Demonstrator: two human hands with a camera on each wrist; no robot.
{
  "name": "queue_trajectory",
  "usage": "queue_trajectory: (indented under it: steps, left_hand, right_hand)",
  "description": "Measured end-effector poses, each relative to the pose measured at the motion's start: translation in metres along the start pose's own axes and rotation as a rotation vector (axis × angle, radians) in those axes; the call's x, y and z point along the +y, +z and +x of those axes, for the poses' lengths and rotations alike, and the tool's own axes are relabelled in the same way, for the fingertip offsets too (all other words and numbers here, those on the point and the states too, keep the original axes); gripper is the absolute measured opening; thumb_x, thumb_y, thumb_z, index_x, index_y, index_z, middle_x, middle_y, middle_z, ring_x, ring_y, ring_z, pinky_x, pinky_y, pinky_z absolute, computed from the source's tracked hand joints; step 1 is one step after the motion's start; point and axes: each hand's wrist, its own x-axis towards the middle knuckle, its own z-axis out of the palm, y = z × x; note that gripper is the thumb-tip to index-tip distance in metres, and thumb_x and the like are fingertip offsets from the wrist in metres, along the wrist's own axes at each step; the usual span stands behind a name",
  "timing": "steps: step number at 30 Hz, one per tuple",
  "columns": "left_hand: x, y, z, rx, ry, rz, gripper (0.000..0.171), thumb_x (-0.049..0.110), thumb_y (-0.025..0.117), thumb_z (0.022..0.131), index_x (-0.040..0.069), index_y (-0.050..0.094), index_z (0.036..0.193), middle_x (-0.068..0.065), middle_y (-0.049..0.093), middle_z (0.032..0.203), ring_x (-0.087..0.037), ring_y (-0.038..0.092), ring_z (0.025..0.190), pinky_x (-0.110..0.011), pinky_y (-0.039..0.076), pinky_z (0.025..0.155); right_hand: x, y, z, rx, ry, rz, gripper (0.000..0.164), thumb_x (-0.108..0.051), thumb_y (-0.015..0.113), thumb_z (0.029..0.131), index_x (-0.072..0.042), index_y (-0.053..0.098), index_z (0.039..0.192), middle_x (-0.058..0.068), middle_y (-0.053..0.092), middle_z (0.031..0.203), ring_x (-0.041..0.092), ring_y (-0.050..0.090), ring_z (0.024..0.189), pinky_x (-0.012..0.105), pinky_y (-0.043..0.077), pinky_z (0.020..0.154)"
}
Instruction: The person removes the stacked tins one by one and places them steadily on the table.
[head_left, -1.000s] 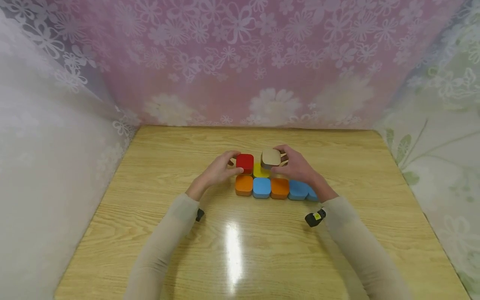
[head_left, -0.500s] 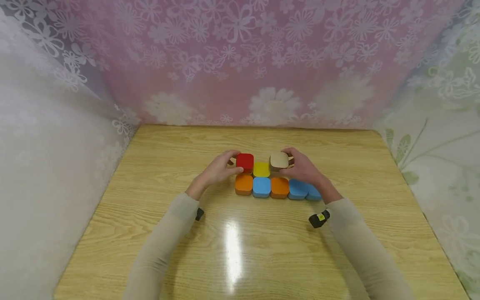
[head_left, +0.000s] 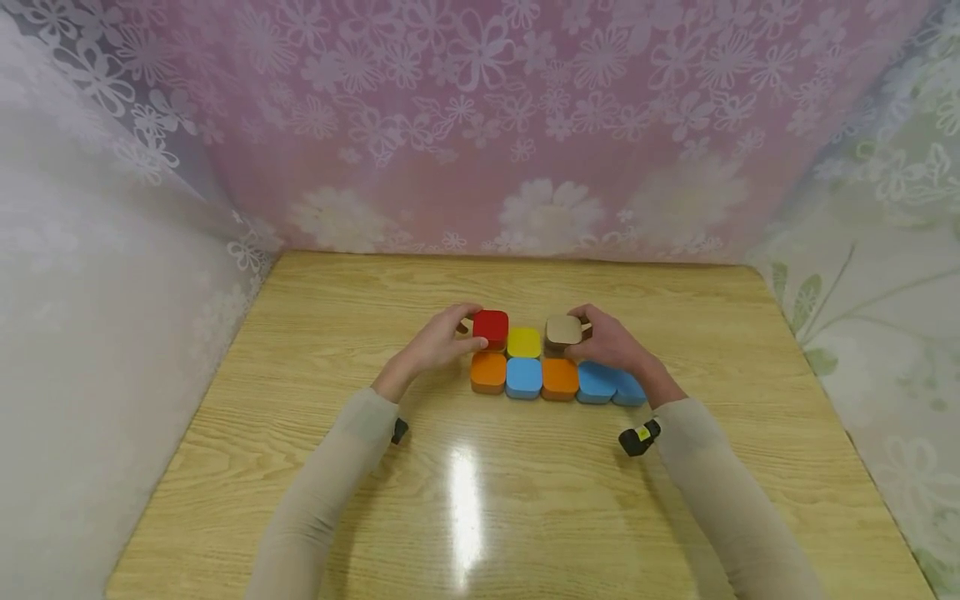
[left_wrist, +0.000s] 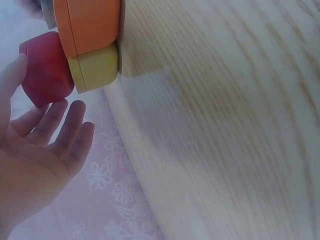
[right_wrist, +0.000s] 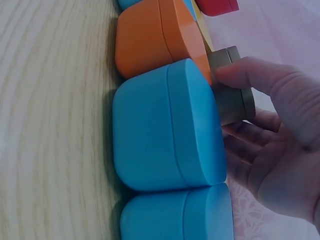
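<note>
Small rounded boxes with lid seams stand on the wooden table. My left hand (head_left: 435, 340) holds a red box (head_left: 491, 323) between thumb and fingers; the left wrist view has it on top of a yellow box (left_wrist: 97, 69). My right hand (head_left: 609, 343) pinches a beige-brown box (head_left: 562, 328), thumb on its near side, fingers behind. This box is raised behind the right orange box (head_left: 559, 375), its lower part hidden in the right wrist view (right_wrist: 232, 87). Another yellow box (head_left: 523, 340) sits between the two held boxes.
A front row runs from the left orange box (head_left: 488, 369) through a blue box (head_left: 523, 375) and the right orange one to two more blue boxes (head_left: 596, 380) under my right wrist. Floral cloth (head_left: 480, 167) hangs behind the wooden table (head_left: 337, 292) and along its sides.
My right hand has carried the beige-brown box rightward from over the yellow box and slightly nearer, to behind the right orange box. My left hand stays on the red box.
</note>
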Motion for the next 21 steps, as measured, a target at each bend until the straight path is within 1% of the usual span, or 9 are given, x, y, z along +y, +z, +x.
queue_trajectory:
  steps: [7,12,21]
  left_hand:
    - [-0.001,0.0,0.0,-0.003,-0.007,0.002,0.065,0.029,0.068,0.096,0.005,0.041,0.15,-0.01,0.048,0.147,-0.029,0.056,0.117,-0.041,0.048,0.1]
    - [-0.001,0.0,0.0,-0.001,-0.006,0.005,0.065,0.03,0.068,0.096,0.005,0.041,0.149,-0.009,0.049,0.145,-0.028,0.056,0.116,-0.041,0.049,0.1]
    - [0.001,-0.001,-0.001,-0.001,-0.003,0.011,0.065,0.03,0.068,0.096,0.006,0.041,0.15,-0.009,0.048,0.146,-0.028,0.056,0.117,-0.041,0.049,0.099]
  right_hand:
    - [0.006,0.0,0.008,-0.055,0.032,-0.012,0.06,-0.013,0.073,0.089,0.005,0.042,0.137,0.027,0.05,0.129,0.039,0.06,0.109,0.041,0.054,0.084]
    - [0.007,0.001,0.011,-0.086,0.047,-0.014,0.06,-0.015,0.071,0.091,0.007,0.041,0.138,0.029,0.05,0.13,0.038,0.057,0.109,0.038,0.052,0.084]
    - [0.008,0.002,0.016,-0.117,0.061,-0.001,0.062,-0.012,0.068,0.092,0.01,0.037,0.141,0.031,0.048,0.132,0.038,0.052,0.111,0.04,0.05,0.087]
